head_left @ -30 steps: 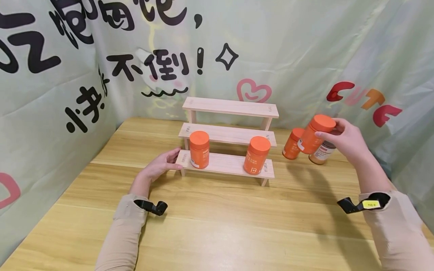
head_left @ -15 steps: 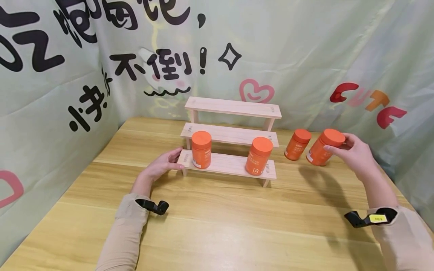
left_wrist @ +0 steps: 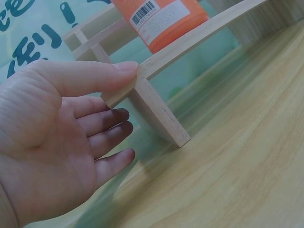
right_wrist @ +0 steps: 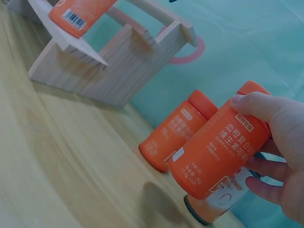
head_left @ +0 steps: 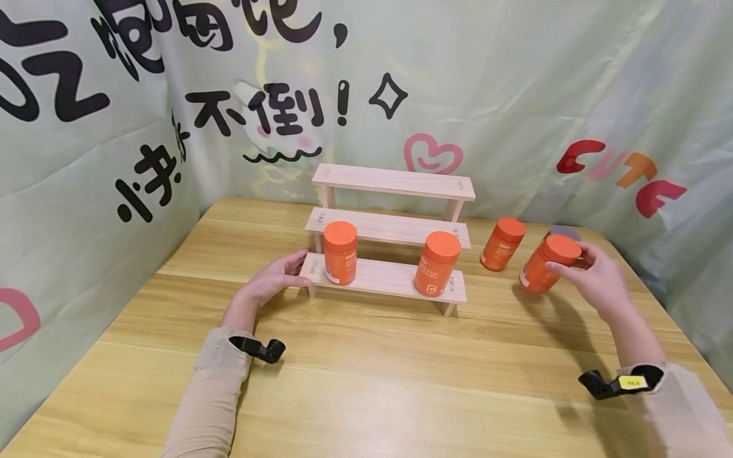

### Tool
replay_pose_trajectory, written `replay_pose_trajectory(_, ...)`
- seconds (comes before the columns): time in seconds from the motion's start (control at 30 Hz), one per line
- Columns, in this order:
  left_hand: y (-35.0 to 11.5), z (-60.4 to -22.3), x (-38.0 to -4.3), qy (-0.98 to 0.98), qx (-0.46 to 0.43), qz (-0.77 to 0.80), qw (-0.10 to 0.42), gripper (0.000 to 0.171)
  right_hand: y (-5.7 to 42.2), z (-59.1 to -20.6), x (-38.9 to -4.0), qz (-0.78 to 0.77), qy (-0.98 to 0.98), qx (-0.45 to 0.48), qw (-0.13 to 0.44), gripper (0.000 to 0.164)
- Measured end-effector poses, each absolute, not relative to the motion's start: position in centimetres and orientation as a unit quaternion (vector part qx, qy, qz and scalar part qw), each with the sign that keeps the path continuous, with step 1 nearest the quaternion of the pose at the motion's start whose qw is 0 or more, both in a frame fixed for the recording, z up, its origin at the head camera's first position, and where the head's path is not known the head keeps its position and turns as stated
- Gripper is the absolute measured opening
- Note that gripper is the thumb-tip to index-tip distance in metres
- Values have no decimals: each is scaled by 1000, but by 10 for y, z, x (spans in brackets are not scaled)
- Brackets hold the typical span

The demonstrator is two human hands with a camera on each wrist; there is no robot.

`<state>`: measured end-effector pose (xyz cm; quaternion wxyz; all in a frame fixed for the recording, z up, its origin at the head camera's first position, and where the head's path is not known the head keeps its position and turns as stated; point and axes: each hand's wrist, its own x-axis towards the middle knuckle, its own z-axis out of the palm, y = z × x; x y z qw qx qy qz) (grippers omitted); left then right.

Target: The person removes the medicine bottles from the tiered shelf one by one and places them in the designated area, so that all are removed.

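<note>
My right hand (head_left: 601,280) grips an orange supplement bottle (head_left: 544,270) near its lid, thumb on one side and fingers on the other. The bottle is tilted; in the right wrist view its shadow lies apart from it on the table. My left hand (head_left: 275,280) holds the left end of the lowest step of a three-tier wooden display shelf (head_left: 378,277), thumb on top and fingers at the end and below, as the left wrist view shows. On that step stand two orange bottles, one at the left (head_left: 340,254) and one at the right (head_left: 438,266).
Right of the shelf, another orange bottle (head_left: 502,245) stands on the wooden table (head_left: 366,381). Behind the gripped bottle is a dark-lidded bottle with a white label (right_wrist: 228,194), mostly hidden. A printed cloth (head_left: 504,83) hangs at the back and left.
My right hand has lowered the orange bottle from above the dark-lidded one, then brought it slightly nearer to me. The left hand keeps its hold on the shelf. The view has shifted slightly.
</note>
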<state>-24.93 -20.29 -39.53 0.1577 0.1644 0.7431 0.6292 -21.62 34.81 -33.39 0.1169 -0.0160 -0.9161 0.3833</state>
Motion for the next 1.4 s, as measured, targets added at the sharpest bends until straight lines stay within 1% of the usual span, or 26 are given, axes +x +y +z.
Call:
replay_pose_trajectory(0.17,-203,-395,-249,746,167,625,157,85,348,-341,-216,379,-918,-18,118,68)
replay_pose_trajectory(0.37,-204,-396,-248,746,162,626,160,86,345,-346,-217,366,-925,-19,99,71)
replay_pose_trajectory(0.8,-203,-400,-247,738,166,633,163,86,345,-356,-214,358,-930,-22,84,70)
replay_pose_trajectory(1.03,-203,-400,-248,738,170,633,162,86,343,-356,-213,364,-927,-22,84,68)
replay_pose_trajectory(1.27,-203,-396,-249,738,165,636,157,86,345,-356,-213,391,-917,-6,85,69)
replay_pose_trajectory(1.4,-203,-396,-250,740,163,633,159,87,348,-359,-212,410,-907,4,90,67)
